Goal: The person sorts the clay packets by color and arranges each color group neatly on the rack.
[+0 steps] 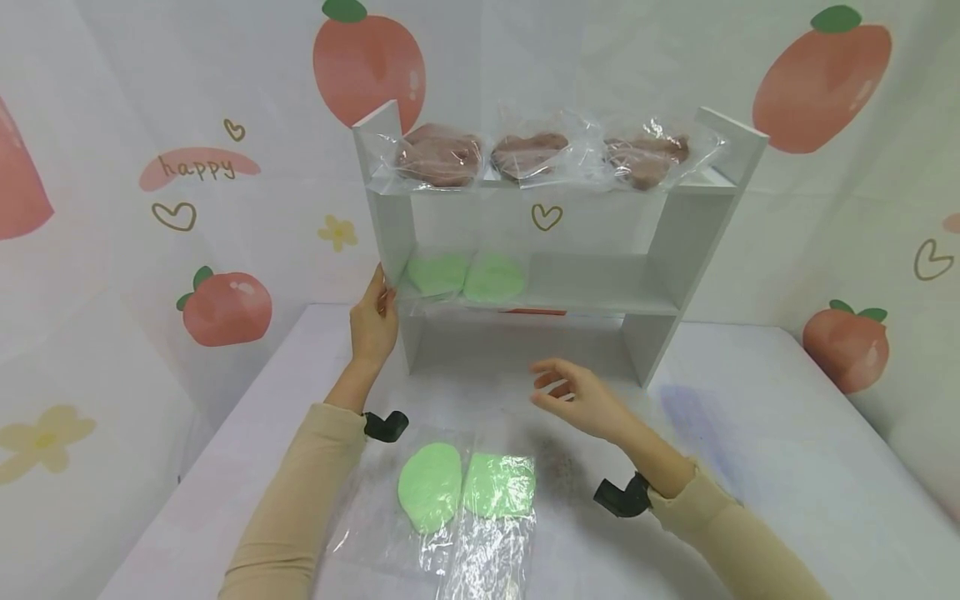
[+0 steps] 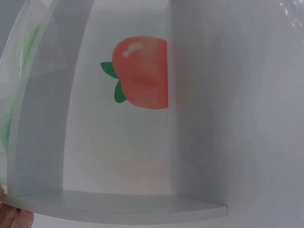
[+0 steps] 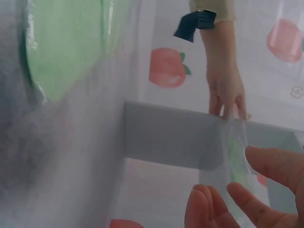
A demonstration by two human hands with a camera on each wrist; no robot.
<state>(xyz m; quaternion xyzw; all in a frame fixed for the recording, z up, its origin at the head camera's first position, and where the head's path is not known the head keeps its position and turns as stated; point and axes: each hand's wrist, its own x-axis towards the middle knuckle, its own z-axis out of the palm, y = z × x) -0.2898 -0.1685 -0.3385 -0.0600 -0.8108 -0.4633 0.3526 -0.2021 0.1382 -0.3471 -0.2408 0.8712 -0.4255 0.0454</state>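
A white shelf unit (image 1: 701, 221) stands on the table. My left hand (image 1: 373, 329) grips the front edge of its left side panel, level with the middle board; in the left wrist view only some fingertips (image 2: 16, 217) show, against the panel's outer face. My right hand (image 1: 581, 402) hovers in front of the lowest compartment, fingers loosely bent and holding nothing. Two flat green pieces in clear bags, a left one (image 1: 438, 273) and a right one (image 1: 493, 277), lie side by side on the middle board's left half.
Three bagged brown lumps (image 1: 438, 157) line the top board. Nearer me on the table (image 1: 750, 417) lie two more bagged green pieces, one rounded (image 1: 431, 487) and one squarer (image 1: 500, 485). A fruit-printed cloth (image 1: 247, 75) hangs behind.
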